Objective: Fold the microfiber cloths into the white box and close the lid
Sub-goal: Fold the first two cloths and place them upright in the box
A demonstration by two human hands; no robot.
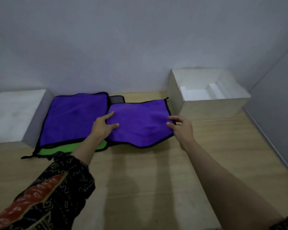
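View from the head camera, near to far. Two forearms extend across the wooden tabletop [140, 188], the left one in a patterned sleeve [45, 193]. The left hand [105, 126] is laid on the left part of the purple microfiber cloth [140, 125], fingers straight and pressing it flat. The right hand [181, 128] is set at the cloth's right hem, which appears to be pinched between curled fingers and thumb.

The cloth lies flat at mid-table between the stack of cloths [73, 118] and the white box [211, 107]. Its long axis runs left to right, and its corner loop points toward the box. In the stack, a green cloth [70, 149] shows beneath a purple top layer, with a dark cloth [116, 99] behind.

The step in hand is judged to be the folding of this cloth. The next move calls for the right hem to be carried over to the held left side. The box stands open at far right. A white block [12, 113], presumably the lid, rests far left.
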